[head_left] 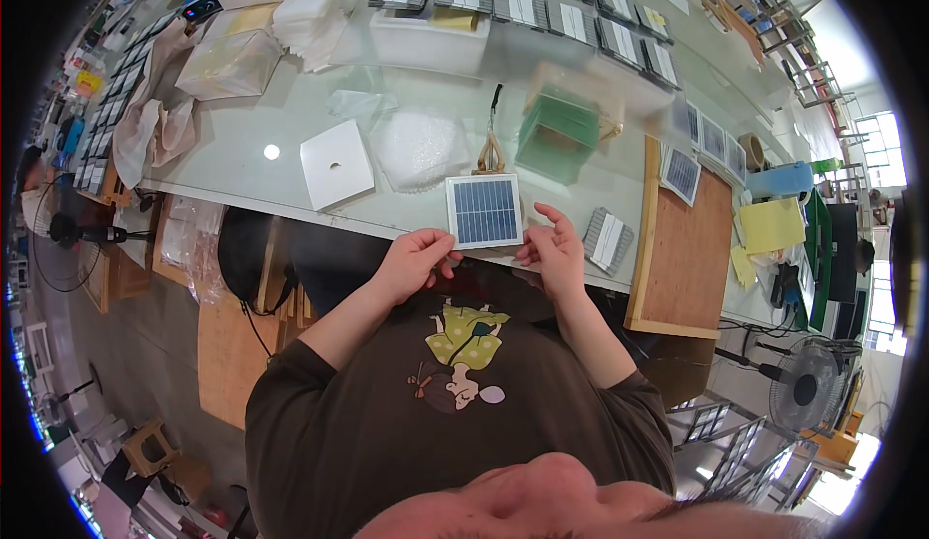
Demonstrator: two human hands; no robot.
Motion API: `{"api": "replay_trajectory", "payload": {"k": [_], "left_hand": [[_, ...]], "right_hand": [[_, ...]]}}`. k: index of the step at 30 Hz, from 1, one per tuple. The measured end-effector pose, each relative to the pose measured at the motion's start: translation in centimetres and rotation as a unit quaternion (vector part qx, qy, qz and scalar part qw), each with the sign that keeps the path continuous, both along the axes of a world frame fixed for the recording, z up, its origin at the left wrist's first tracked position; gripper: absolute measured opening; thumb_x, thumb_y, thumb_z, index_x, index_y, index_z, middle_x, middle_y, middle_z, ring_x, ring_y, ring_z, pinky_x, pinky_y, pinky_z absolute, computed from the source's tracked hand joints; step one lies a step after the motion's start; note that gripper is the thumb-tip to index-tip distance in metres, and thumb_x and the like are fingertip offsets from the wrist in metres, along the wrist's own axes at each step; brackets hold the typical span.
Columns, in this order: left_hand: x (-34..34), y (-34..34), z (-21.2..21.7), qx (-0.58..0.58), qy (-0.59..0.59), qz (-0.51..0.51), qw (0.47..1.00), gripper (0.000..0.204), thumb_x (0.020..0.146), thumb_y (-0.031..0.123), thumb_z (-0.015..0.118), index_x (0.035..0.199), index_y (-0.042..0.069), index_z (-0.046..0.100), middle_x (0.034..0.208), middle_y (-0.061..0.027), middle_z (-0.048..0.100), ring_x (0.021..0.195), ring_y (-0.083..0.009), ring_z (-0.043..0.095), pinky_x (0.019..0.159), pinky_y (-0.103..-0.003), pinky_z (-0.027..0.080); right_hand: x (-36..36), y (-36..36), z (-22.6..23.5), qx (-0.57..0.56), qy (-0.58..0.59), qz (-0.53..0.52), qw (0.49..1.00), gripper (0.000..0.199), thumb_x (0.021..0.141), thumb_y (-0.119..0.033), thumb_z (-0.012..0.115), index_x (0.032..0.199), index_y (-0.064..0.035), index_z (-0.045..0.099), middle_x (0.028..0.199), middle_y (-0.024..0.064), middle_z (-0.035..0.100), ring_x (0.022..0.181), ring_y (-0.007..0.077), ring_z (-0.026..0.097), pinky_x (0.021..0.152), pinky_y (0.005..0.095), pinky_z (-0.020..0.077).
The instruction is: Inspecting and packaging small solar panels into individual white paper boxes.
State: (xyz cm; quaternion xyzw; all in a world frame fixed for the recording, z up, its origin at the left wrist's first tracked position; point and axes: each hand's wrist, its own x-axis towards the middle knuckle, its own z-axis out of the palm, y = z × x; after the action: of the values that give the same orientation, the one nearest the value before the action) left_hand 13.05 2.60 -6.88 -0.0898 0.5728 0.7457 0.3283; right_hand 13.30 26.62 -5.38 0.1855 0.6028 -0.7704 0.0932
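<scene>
A small square solar panel with a white frame lies at the near edge of the glass-topped table. My left hand pinches its lower left corner. My right hand is at its lower right edge, fingers curled, touching or nearly touching the frame. A brush with a black handle lies just behind the panel. A stack of small panels sits to the right of my right hand.
A white square sheet with a hole, a wad of bubble wrap and a green box lie behind. Rows of panel stacks line the far side. A wooden board is at right, fans on the floor.
</scene>
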Motion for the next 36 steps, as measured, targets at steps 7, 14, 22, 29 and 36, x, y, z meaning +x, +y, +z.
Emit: {"api": "replay_trajectory", "payload": {"k": [7,14,22,29,36], "left_hand": [[-0.10,0.07,0.35,-0.017,0.008,0.000,1.000,0.019,0.095,0.020,0.056,0.093,0.002,0.062,0.083,-0.0051,0.066,0.061,-0.0074,0.057,0.045,-0.018,0.038],[-0.19,-0.08,0.53,-0.024,0.003,0.000,1.000,0.019,0.094,0.020,0.057,0.093,0.002,0.062,0.083,-0.0056,0.067,0.061,-0.0071,0.057,0.045,-0.018,0.038],[-0.25,-0.14,0.49,-0.019,-0.004,-0.001,1.000,0.020,0.094,0.020,0.056,0.093,0.001,0.063,0.084,-0.0058,0.067,0.060,-0.0074,0.057,0.045,-0.018,0.038],[-0.33,-0.12,0.64,-0.018,-0.007,-0.005,1.000,0.020,0.094,0.020,0.056,0.093,0.002,0.063,0.084,-0.0058,0.067,0.060,-0.0077,0.057,0.045,-0.018,0.038],[-0.27,-0.13,0.59,-0.006,-0.014,0.002,1.000,0.019,0.094,0.020,0.057,0.092,0.002,0.063,0.084,-0.0062,0.067,0.060,-0.0078,0.057,0.044,-0.018,0.037]], "right_hand": [[0.25,0.32,0.53,0.054,0.030,0.062,0.996,0.048,0.085,0.003,0.055,0.130,-0.0004,0.042,0.080,0.0058,0.062,0.065,0.0123,0.060,0.058,0.0241,0.0501],[-0.01,0.30,0.41,0.085,0.056,0.083,0.991,0.050,0.083,0.004,0.054,0.131,0.0006,0.041,0.077,0.0046,0.062,0.063,0.0103,0.061,0.058,0.0223,0.0509],[0.06,0.23,-0.02,0.163,0.088,0.093,0.978,0.051,0.082,0.004,0.055,0.131,0.0014,0.041,0.076,0.0047,0.063,0.062,0.0085,0.060,0.059,0.0210,0.0493],[0.27,-0.07,0.03,0.224,0.090,0.085,0.967,0.049,0.079,-0.001,0.059,0.127,-0.0018,0.047,0.074,0.0020,0.062,0.064,0.0059,0.056,0.063,0.0214,0.0474],[0.34,-0.42,0.78,0.260,0.108,0.090,0.955,0.049,0.079,-0.001,0.059,0.126,-0.0014,0.047,0.073,0.0021,0.062,0.064,0.0065,0.056,0.063,0.0216,0.0473]]}}
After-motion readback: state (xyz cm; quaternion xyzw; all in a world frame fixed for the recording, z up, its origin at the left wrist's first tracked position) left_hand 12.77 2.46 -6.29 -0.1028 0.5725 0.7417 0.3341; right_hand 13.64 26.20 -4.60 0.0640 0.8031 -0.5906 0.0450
